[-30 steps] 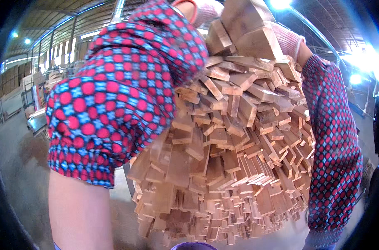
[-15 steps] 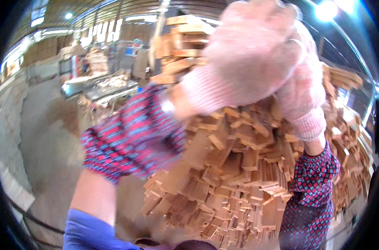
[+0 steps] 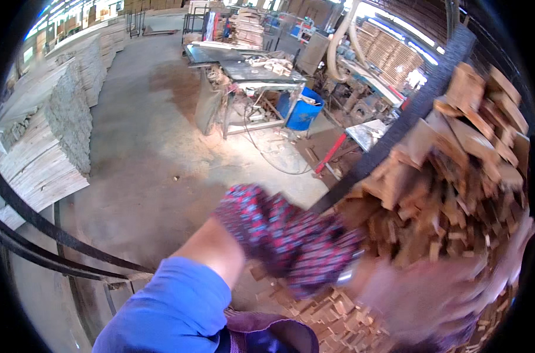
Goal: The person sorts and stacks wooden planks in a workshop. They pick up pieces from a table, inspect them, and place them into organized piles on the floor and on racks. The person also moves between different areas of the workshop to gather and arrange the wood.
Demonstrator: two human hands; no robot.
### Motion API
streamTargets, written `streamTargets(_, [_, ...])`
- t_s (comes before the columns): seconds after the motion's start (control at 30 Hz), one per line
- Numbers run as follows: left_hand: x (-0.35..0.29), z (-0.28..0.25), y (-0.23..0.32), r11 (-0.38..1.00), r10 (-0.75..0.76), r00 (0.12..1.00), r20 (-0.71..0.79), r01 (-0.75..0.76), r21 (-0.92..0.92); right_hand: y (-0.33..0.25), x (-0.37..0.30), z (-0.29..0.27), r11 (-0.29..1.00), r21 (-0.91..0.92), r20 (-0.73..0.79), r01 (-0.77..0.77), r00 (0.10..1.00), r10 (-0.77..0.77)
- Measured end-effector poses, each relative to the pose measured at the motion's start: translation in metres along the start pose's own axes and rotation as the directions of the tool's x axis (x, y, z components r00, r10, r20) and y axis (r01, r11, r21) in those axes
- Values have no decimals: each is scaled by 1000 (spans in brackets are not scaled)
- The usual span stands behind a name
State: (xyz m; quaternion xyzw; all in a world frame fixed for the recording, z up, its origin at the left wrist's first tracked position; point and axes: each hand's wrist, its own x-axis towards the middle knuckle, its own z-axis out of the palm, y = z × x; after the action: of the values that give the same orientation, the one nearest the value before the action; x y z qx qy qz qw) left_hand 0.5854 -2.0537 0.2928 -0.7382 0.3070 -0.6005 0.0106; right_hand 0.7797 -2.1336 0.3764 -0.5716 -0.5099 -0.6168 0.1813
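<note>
My left hand (image 3: 423, 297), in a pale pink knit glove, reaches across to the lower right. Motion smears its fingers, so what they hold, if anything, cannot be made out. A patterned red and blue sleeve cover wraps that forearm. At the right rim my right hand (image 3: 519, 250) appears as a pinkish blur, partly cut off by the picture's edge. Both gloves are nearest to a large heap of short wooden pieces (image 3: 420, 217), which lie jumbled at many angles. More small wooden blocks (image 3: 338, 312) spread below the left wrist.
A dark post (image 3: 391, 115) slants up beside the heap. Beyond it stand a work table (image 3: 244, 72) with wood scraps, a blue bin (image 3: 303, 110) and machinery. Stacked pale boards (image 3: 44, 159) line the left side. Dark curved bars (image 3: 61, 238) cross the lower left.
The view has swung left, showing more floor and the work table. Both gloved hands, raised close together before, are now low at the right by the heap.
</note>
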Motion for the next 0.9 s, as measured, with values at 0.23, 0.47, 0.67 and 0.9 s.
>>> streamTargets(0.23, [-289, -168, -6, 722, -629, 552, 547, 676, 147, -214, -87, 0, 907, 417, -10, -67, 997, 79])
streamTargets(0.47, [-405, -324, -43, 420, -808, 72, 585, 766, 486, -511, -200, 104, 133, 192, 961, -972, 213, 175])
streamTargets(0.67, [-502, -421, -100, 216, -756, -316, 573, 706, 675, -645, -224, 226, 562, 238, 874, -792, -77, -479])
streamTargets(0.9, [-687, -568, -35, -288, -782, -619, 70, 459, 840, -734, -105, 366, 515, 443, 724, -734, -46, -688])
